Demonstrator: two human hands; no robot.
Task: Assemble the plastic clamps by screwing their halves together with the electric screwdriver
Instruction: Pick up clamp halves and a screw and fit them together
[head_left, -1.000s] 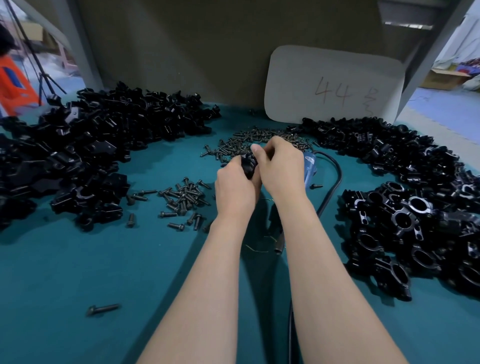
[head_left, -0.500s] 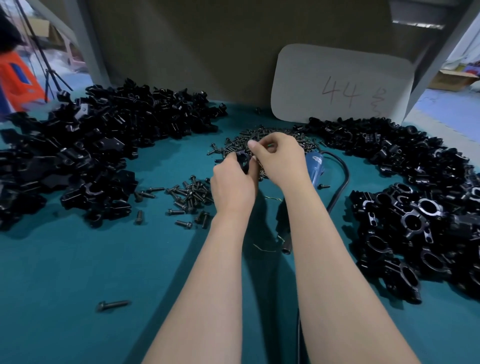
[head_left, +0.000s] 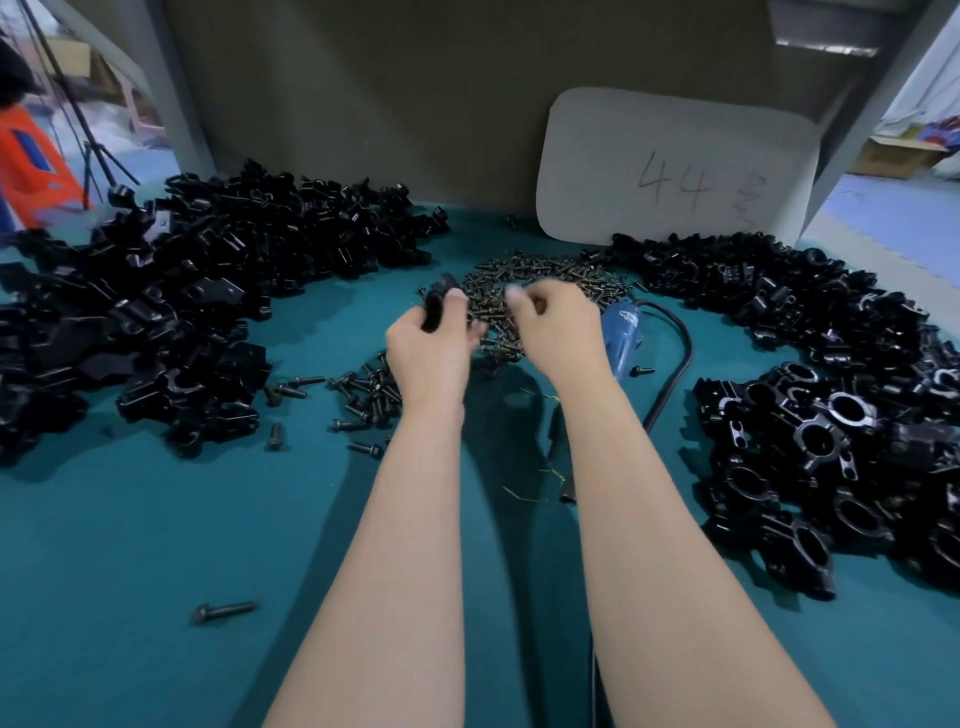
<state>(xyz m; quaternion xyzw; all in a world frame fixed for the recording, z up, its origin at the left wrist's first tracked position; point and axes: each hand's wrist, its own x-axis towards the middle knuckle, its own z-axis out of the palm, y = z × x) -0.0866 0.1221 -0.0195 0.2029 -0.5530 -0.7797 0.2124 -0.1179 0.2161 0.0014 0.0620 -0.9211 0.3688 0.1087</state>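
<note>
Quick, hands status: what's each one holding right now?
Left hand: grips a clamp.
Right hand: fingers curled; contents cannot be told.

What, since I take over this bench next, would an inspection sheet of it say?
Surface: teal table top.
Job's things: heap of black plastic clamp halves left; heap of assembled black ring clamps right; pile of dark metal screws at back; blue electric screwdriver lying unheld.
Clutter: lone dark screw near front; yellowish thread scraps.
Grippers: left hand grips a black clamp piece; right hand curled above the screw pile, contents unclear.
Cables: black cable curving from screwdriver.
Surroundings: white board marked 44; orange object far left.
</note>
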